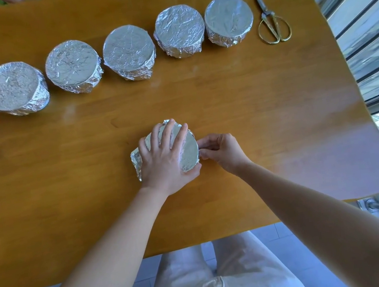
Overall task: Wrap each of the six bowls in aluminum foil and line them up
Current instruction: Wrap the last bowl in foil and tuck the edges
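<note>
The person stands at the near edge of the wooden table (252,115), both bare forearms reaching forward over it. The sixth bowl (188,152) sits directly ahead of the body, near the table's middle, covered in aluminum foil and set well apart from the others. The left hand (165,157) lies flat on top of it, fingers spread and pressing down, the thumb curled around the near rim; this hand pins the bowl and does not pinch anything. The right hand (221,149) is just beside the bowl's right wall, its fingertips closed in a pinch on the foil edge at that side. A loose flap of foil (136,161) sticks out at the bowl's left, not yet pressed down. The bowl is round, so it presents no long axis; the deciding relation is that it lies under the left hand and touches the right, so either hand can carry it, the left being on top of it. The likely remaining steps are to flatten the remaining foil and move the bowl forward. Farther away, five wrapped bowls (129,53) stand in a slightly slanted row running left to right, close together. Just beyond the row's right end lie brass-handled scissors (272,22), blades pointing away. That leaves the row's left end as the freer place for the sixth. No brand, label or writing is readable anywhere.
</note>
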The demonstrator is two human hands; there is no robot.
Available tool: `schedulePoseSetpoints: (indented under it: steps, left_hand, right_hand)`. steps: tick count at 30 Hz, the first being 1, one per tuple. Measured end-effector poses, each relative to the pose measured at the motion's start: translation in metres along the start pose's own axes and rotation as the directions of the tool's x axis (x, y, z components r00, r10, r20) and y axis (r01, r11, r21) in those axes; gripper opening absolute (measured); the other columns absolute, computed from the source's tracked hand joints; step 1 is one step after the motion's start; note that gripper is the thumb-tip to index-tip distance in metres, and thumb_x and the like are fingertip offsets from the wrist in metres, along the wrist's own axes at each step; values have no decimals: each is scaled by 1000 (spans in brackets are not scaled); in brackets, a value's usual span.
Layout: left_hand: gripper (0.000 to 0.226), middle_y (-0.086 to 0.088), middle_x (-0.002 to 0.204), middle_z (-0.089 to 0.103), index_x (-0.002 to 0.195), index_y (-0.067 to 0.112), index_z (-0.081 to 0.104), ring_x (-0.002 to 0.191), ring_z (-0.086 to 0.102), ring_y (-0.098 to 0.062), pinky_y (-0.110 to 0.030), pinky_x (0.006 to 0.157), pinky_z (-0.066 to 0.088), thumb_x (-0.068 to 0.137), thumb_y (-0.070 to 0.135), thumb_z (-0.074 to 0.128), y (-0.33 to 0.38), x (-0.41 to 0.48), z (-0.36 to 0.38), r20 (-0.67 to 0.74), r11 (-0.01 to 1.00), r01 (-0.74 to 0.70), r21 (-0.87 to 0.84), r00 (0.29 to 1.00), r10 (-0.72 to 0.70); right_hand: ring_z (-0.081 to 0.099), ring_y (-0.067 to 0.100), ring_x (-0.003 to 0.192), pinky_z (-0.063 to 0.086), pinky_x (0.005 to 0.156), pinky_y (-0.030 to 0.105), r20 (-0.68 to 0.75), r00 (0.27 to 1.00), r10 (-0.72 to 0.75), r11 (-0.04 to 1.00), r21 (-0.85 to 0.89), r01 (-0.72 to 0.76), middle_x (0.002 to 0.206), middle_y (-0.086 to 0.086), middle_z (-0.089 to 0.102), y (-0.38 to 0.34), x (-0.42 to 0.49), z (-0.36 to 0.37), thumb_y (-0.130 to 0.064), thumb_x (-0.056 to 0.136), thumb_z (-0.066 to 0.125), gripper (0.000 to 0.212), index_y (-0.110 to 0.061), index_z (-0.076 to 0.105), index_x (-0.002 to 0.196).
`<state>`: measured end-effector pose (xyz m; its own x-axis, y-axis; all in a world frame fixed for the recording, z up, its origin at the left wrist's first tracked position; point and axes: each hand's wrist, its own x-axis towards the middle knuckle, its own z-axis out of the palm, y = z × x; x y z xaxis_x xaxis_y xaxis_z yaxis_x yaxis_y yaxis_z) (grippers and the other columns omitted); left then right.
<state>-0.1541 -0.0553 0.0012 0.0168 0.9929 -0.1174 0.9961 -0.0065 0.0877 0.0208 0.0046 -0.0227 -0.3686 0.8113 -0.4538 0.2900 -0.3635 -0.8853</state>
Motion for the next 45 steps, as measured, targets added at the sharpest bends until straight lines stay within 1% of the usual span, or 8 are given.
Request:
schedulePoseSetpoints:
  steps: [10, 16, 21, 26, 36, 39, 42, 45]
  left_hand:
    - [93, -4, 158, 29, 153, 28, 28, 144, 26, -33, -55, 104, 29, 74, 73, 46, 0, 0, -1, 1, 1000, -19, 9, 1000, 19]
    - [93, -4, 158, 28, 153, 28, 28, 144, 26, -33, -55, 104, 28, 74, 73, 46, -1, -1, 0, 5, 999, -34, 15, 999, 34]
    - [93, -5, 159, 26, 154, 28, 27, 144, 25, -34, -56, 105, 27, 75, 73, 46, -2, -1, -1, 20, 999, -36, 23, 999, 35]
    - [93, -5, 160, 26, 154, 27, 27, 144, 25, -34, -56, 105, 27, 74, 73, 44, -1, -1, -1, 30, 999, -31, 34, 999, 30]
    - [93, -6, 159, 26, 154, 27, 28, 144, 25, -34, -56, 105, 26, 75, 72, 48, -1, -1, -1, 19, 999, -38, 28, 999, 38]
    - [94, -6, 159, 25, 154, 27, 27, 144, 25, -34, -56, 105, 26, 75, 72, 48, -1, -1, -2, 24, 999, -36, 29, 999, 35]
    - [95, -5, 160, 25, 154, 27, 27, 144, 25, -34, -56, 105, 26, 74, 73, 48, -2, 0, -2, 28, 998, -53, 21, 998, 52]
    - [97, -5, 163, 20, 156, 29, 23, 148, 19, -34, -60, 110, 24, 75, 77, 45, -6, 0, -1, 42, 996, -86, 15, 995, 85]
  right_hand:
    - [71, 19, 84, 57, 80, 26, -3, 994, 105, 960, 262, -101, 90, 12, 76, 3, -12, 6, 6, 84, 70, 14, -2, 75, 94]
    - [69, 21, 78, 60, 78, 30, -2, 991, 136, 975, 175, -133, 89, 18, 72, -2, -5, 4, 7, 84, 71, 13, 2, 70, 96]
    - [71, 16, 76, 60, 76, 25, 55, 988, 147, 977, 145, -154, 85, 9, 73, -8, -5, 3, 5, 86, 69, 11, -6, 73, 89]
    - [68, 26, 76, 60, 74, 32, 9, 990, 142, 987, 72, -142, 89, 16, 73, -4, -5, 6, 2, 89, 66, 10, -7, 71, 87]
    - [70, 22, 79, 61, 77, 28, -38, 963, 267, 929, 274, -247, 88, 16, 73, -2, -7, 13, 5, 86, 68, 11, 3, 71, 96]
    - [71, 25, 84, 61, 82, 33, -63, 955, 290, 921, 288, -261, 93, 21, 74, -2, -7, 16, 3, 85, 70, 11, 2, 72, 95]
    - [72, 24, 83, 60, 83, 34, -19, 955, 295, 929, 239, -282, 92, 20, 74, -7, -6, 11, 6, 85, 66, 13, 0, 73, 94]
    - [70, 18, 78, 60, 76, 30, 18, 954, 298, 952, 63, -299, 86, 11, 75, -16, -2, 2, 7, 87, 56, 22, -6, 73, 92]
